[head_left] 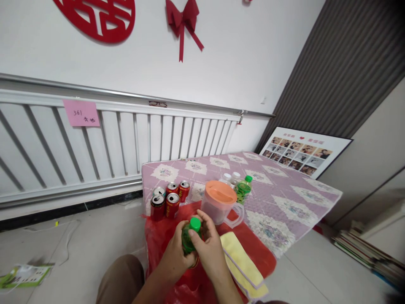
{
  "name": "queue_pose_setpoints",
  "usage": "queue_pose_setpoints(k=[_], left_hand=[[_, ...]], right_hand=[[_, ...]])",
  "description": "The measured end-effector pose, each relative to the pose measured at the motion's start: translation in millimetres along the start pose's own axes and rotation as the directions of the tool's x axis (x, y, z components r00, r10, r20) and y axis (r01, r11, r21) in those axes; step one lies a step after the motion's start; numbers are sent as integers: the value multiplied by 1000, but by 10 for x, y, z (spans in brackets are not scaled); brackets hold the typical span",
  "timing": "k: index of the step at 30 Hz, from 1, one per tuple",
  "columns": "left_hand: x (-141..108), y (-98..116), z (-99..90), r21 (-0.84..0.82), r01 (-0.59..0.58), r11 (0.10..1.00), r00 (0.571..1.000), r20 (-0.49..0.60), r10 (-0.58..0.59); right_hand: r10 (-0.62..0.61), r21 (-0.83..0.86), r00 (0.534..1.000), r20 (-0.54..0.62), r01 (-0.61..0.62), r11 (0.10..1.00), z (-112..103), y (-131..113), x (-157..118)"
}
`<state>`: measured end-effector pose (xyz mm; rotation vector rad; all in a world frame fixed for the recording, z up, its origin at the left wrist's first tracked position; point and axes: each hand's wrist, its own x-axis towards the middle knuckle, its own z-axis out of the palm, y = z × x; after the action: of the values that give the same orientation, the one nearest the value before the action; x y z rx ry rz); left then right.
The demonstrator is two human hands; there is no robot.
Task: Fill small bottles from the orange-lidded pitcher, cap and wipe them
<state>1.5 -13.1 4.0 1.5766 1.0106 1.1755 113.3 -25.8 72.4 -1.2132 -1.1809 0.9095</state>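
A green plastic bottle point(187, 240) with a bright green cap is held between both my hands, low over the red plastic bag point(158, 257). My left hand point(179, 249) wraps round its left side. Against its right side lies my right hand point(207, 238), fingers curled and the thumb resting on the bottle just below the cap. Just beyond my hands stands a clear pitcher point(212, 209) with an orange lid. A folded yellow cloth point(242, 264) lies to the right of my right hand. The bottle's lower part is hidden by my hands.
Several opened drink cans point(172, 204) stand at the table's left. Behind the pitcher are another green bottle point(243, 190) and two white-capped bottles point(236, 178). A patterned cloth point(268, 223) covers the table; a radiator point(126, 143) runs along the wall, and a photo board point(311, 141) leans at the back right.
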Motion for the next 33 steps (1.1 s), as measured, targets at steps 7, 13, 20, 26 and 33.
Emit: queue_pose_setpoints(k=[7,13,20,26,33], left_hand=[[-5,-16,-1,27,13,1000,1000,-7,-12],[-11,77,-20,49,4,999,1000,8,-4],[-23,158,-26,66,55,996,998,-16,-54],[-38,115,-27,77,51,996,999,-17,-49],[-56,71,-30,90,27,996,999,-40,-23]], right_hand=[[-27,-1,1000,1,27,1000,22,-22,-10],[55,228,998,-26,-48,972,-28,-72,0],[168,388,977,-134,-105,916,-208,-5,43],[195,285,966,-171,-142,948,-446,162,-34],[121,75,982,-143,-111,991,-770,320,-192]])
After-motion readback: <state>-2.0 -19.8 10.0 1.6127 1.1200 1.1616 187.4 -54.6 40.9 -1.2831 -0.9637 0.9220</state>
